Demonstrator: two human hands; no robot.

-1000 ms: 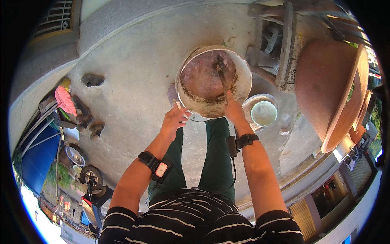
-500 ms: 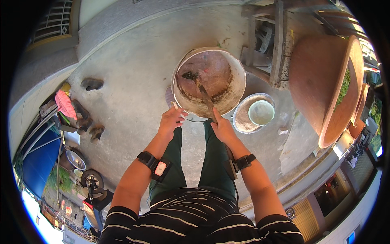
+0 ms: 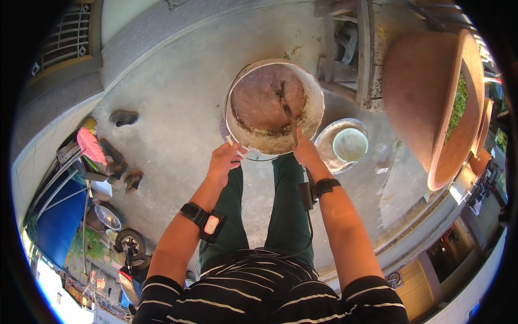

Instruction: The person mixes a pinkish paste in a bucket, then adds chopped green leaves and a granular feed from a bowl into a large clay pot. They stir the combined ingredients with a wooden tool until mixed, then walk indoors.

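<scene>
A large whitish bucket (image 3: pixel 319 102) stands on the floor in front of my legs. Reddish-brown stuff (image 3: pixel 259 97) fills its lower part, and dark grime streaks the inner wall. My right hand (image 3: pixel 306 151) is closed round a dark wooden stick (image 3: pixel 290 116) at the bucket's near right rim. The stick slants into the bucket, where its far end looks dark and clumped. My left hand (image 3: pixel 224 163) is at the near left rim, fingers curled round a pale grip piece (image 3: pixel 236 148), apparently part of the bucket's thin wire handle.
Right of the bucket, a grey basin (image 3: pixel 328 146) holds a pale green bowl (image 3: pixel 349 144). A big terracotta pot (image 3: pixel 415 97) with greenery and a wooden frame (image 3: pixel 362 54) stand farther right. Shoes (image 3: pixel 124 117) and a pink brush head (image 3: pixel 90 146) lie on the left.
My right hand has moved right and a little nearer. The stick's far end has swung from the bucket's left side to its right of centre. My left hand stays at the rim.
</scene>
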